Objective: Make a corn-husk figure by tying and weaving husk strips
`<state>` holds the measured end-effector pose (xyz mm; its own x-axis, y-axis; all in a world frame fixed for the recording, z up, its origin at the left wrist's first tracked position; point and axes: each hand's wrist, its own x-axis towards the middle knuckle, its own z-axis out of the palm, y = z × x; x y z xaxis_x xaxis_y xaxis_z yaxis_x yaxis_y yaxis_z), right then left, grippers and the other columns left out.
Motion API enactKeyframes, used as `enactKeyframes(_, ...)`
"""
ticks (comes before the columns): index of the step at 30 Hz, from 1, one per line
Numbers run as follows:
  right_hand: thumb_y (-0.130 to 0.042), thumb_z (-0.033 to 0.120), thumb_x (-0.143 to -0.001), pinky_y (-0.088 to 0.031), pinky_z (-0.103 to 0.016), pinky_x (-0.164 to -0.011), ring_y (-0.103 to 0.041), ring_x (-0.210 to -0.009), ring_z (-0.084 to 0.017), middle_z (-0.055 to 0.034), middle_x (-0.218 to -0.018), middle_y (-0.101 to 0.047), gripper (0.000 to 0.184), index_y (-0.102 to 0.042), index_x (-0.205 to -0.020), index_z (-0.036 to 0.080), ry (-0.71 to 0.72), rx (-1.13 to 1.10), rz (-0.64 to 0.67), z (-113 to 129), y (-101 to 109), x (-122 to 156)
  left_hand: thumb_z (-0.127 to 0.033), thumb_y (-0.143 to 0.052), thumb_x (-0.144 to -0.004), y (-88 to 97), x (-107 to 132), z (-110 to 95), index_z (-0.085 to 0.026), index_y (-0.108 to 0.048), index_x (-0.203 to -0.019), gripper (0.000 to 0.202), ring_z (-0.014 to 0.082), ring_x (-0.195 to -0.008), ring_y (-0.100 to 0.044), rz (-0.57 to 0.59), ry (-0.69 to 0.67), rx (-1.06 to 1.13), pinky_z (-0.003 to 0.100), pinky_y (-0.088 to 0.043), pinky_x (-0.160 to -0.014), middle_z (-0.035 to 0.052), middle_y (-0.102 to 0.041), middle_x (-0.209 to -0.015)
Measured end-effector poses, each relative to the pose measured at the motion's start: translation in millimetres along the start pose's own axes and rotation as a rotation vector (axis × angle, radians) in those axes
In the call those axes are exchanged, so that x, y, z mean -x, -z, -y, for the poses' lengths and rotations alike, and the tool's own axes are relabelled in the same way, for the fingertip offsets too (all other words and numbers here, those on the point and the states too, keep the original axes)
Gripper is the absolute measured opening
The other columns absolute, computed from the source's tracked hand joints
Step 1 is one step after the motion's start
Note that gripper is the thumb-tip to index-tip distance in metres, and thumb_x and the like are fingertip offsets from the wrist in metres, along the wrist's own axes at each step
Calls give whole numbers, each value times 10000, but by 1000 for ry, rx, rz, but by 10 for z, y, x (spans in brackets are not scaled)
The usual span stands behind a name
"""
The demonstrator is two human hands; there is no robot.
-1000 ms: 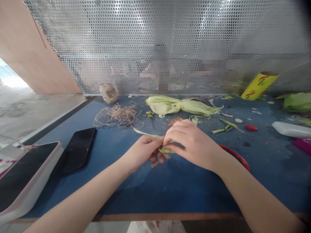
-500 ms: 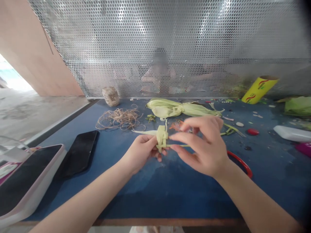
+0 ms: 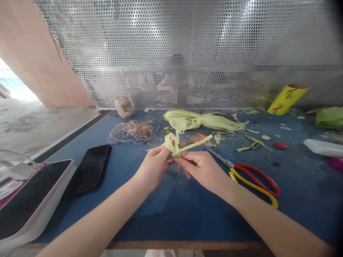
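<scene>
Between my two hands is a small folded piece of pale green corn husk point(image 3: 174, 147), with a loop at its top left and a long strip sticking out to the upper right. My left hand point(image 3: 156, 163) pinches it from the left side. From the right, the fingers of my right hand point(image 3: 197, 163) close on its lower edge, and the fingertips of both hands nearly meet. Scissors point(image 3: 242, 171) with red and yellow handles lie beside my right wrist. Behind the hands rests a larger bundle of corn husks point(image 3: 198, 120).
Tangled twine point(image 3: 133, 131) and a wrapped roll point(image 3: 123, 107) lie at back left. A black phone point(image 3: 89, 167) and a pale-cased device point(image 3: 40, 196) are on the left. A yellow tube point(image 3: 288, 100) leans against the perforated metal screen point(image 3: 187, 28); scraps and a red piece point(image 3: 280, 145) lie right.
My right hand has moved left and down onto the folded husk, uncovering the scissors. The husk has turned, and its strip now points to the upper right.
</scene>
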<state>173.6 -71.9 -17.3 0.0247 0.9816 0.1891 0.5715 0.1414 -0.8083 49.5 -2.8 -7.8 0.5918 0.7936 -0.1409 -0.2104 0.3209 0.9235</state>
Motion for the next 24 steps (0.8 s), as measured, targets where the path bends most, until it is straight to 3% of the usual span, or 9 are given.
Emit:
enactKeyframes(6, -411, 376, -861, -274, -199, -416, -431, -414, -67, 15, -502, -539, 377, -622, -627, 167, -149, 8, 246, 34, 42, 46, -267, -579, -738, 82, -55, -148, -144, -684, -815, 178, 154, -757, -604, -168, -50, 19, 223, -401, -602, 46, -679, -723)
enactKeyframes(9, -417, 372, -859, -300, -217, -442, -457, -446, -81, -1, -544, -581, 372, -635, -632, 174, -158, 27, 291, 25, 144, 44, -252, -549, -744, 96, -64, -171, -145, -692, -805, 189, 172, -835, -607, -156, -94, -103, 236, -405, -648, 59, -697, -810)
enactKeyframes(13, -562, 400, -781, -414, -278, -650, -569, -742, -162, -38, -790, -642, 225, -627, -834, 191, -110, -136, 192, -45, 198, -15, -272, -545, -742, 86, -45, -105, -142, -702, -823, 220, 196, -834, -607, -43, -97, -274, 271, -424, -703, 68, -703, -856)
enactKeyframes(15, -607, 404, -747, -435, -310, -707, -566, -812, -175, -44, -872, -617, 308, -546, -969, 199, -101, -359, 105, -85, 128, -62, -276, -563, -735, 78, -33, -62, -141, -708, -807, 211, 179, -779, -603, -6, -117, -321, 269, -430, -711, 58, -702, -818)
enactKeyframes(18, -650, 355, -718, -463, -312, -677, -559, -744, -144, -9, -873, -566, 460, -393, -1083, 245, -41, -746, 1, -102, -42, -123, -272, -581, -731, 61, -18, -34, -139, -711, -754, 187, 136, -645, -578, 26, -143, -334, 247, -437, -657, 32, -686, -703)
enactKeyframes(20, -694, 302, -682, -471, -310, -702, -548, -725, -125, 17, -866, -540, 591, -340, -1156, 294, 15, -863, -50, -80, -127, -143, -278, -571, -747, 45, -5, -47, -142, -711, -751, 195, 120, -585, -556, 45, -152, -329, 235, -441, -609, 17, -668, -650)
enactKeyframes(22, -711, 279, -662, -482, -302, -672, -525, -663, -108, 37, -824, -518, 648, -346, -1195, 333, 41, -926, -40, -47, -160, -151, -283, -551, -763, 30, 12, -79, -153, -709, -769, 205, 117, -539, -538, 79, -178, -343, 231, -444, -551, 3, -648, -608)
enactKeyframes(24, -704, 298, -668, -478, -276, -588, -480, -584, -91, 53, -740, -485, 587, -410, -1173, 341, 16, -992, -8, -23, -149, -154, -287, -536, -776, 22, 32, -116, -165, -705, -776, 209, 120, -516, -532, 110, -215, -413, 236, -450, -529, -7, -642, -596)
